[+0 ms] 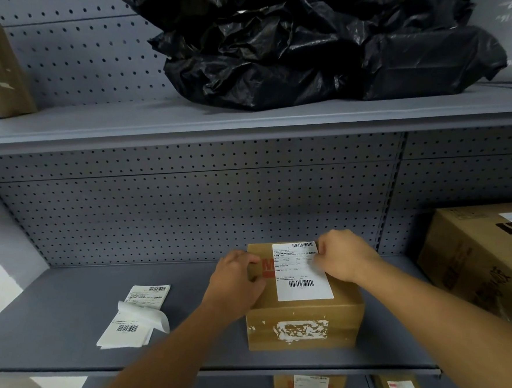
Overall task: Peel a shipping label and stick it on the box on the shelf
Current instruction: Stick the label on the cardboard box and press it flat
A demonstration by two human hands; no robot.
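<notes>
A small brown cardboard box (pixel 303 324) stands on the grey middle shelf (pixel 58 316). A white shipping label (pixel 300 272) with barcodes lies flat on the box's top. My right hand (pixel 346 254) presses its fingertips on the label's far right edge. My left hand (pixel 237 276) grips the box's left top edge, next to a red mark. The box's front face carries torn white remains of an old label (pixel 301 330). To the left on the shelf lies a stack of label sheets (pixel 137 315), with one backing corner curled up.
A large brown carton (pixel 480 258) stands at the right of the same shelf. Black plastic bags (pixel 304 45) are piled on the upper shelf, with a brown box (pixel 6 70) at its far left. Labelled boxes (pixel 309 387) sit on the shelf below. A perforated panel backs the shelves.
</notes>
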